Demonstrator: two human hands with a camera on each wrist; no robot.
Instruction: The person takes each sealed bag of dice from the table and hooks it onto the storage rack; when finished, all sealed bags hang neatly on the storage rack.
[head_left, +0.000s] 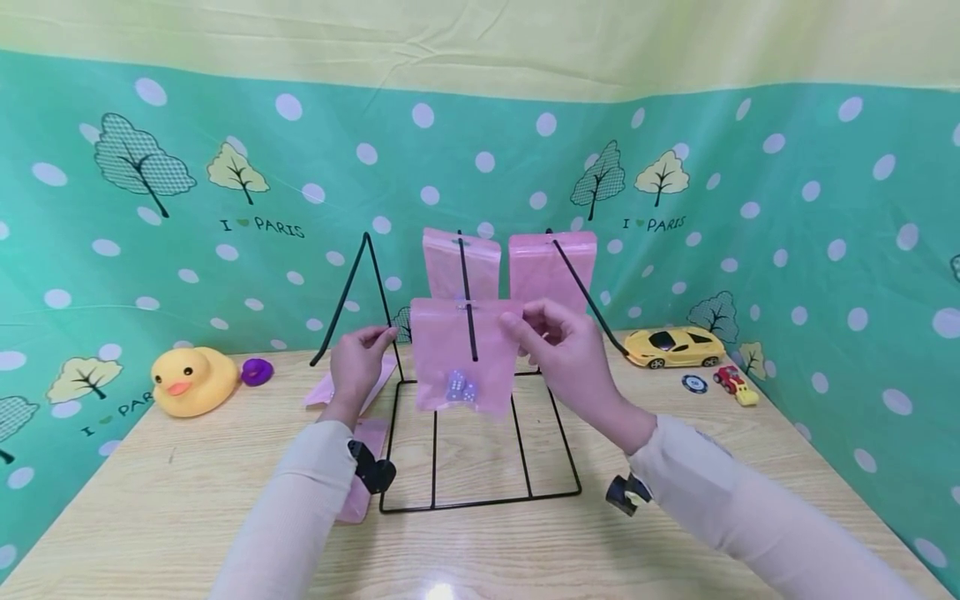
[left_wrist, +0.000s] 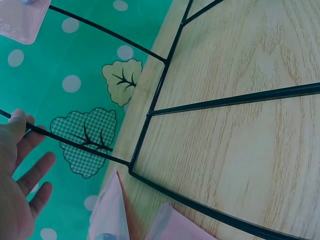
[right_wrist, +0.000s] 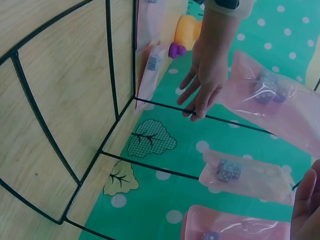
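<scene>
One pink pouch (head_left: pixel 438 354), with dice (head_left: pixel 459 388) at its bottom, is found partway along the middle hook (head_left: pixel 472 335) of the black wire rack (head_left: pixel 480 502), the rod passing through near its top edge. Your right hand (head_left: pixel 566 343) pinches that pouch at its upper right corner, thumb to the front. Your left hand (head_left: pixel 357 368) holds the rack's left upright (head_left: pixel 379 287) between thumb and forefinger, its other fingers loose in the left wrist view. A rear pouch (head_left: pixel 442 271) sits further back on the same hook, apart from the first, and a third pouch (head_left: pixel 536 271) is mounted on the right hook (head_left: pixel 587 292). No pouch is seen on the left hook (head_left: pixel 341 300). A far loose pouch (head_left: pixel 377 387) and a near loose pouch (head_left: pixel 358 496) lie on the table (head_left: pixel 225 500) left of the rack. Judged on this evidence, the step in hand is seating the first pouch, apparently already threaded over the tip. The next move appears to call for you to slide it level toward the rear pouch, your left hand steadying the rack, then release the corner. Drawing it forward risks losing it off the tip.
</scene>
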